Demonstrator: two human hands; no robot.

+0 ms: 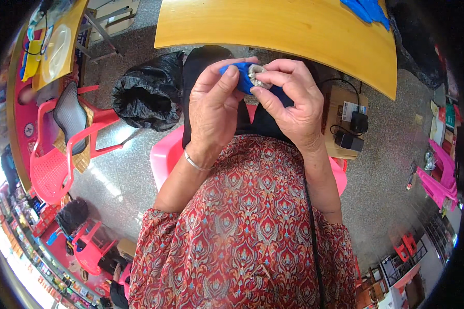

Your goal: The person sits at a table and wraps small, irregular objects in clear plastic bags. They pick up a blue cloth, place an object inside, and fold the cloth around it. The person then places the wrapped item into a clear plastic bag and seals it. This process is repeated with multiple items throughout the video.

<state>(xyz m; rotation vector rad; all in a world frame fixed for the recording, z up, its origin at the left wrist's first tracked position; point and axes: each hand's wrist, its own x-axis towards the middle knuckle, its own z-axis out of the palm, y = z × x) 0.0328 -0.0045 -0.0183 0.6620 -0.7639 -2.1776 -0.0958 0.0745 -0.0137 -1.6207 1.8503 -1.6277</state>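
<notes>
In front of my lap, both hands hold a small blue piece (244,78) with a greyish-white knitted edge (255,77); it looks like part of a coated work glove, though its full shape is hidden. My left hand (211,98) grips the blue part, thumb on top. The fingers and thumb of my right hand (296,100) pinch the knitted edge, which forms a rounded opening. More blue material shows below, between the hands. At the far right of the yellow table (273,26) lies another crumpled blue item (367,10).
An open black plastic bag (147,98) stands left of my legs. Beyond it is a pink chair (54,170) with a mesh backrest cushion. Right of my knees, a cardboard box (340,110) carries black adapters and cables. I sit on a pink seat (166,157).
</notes>
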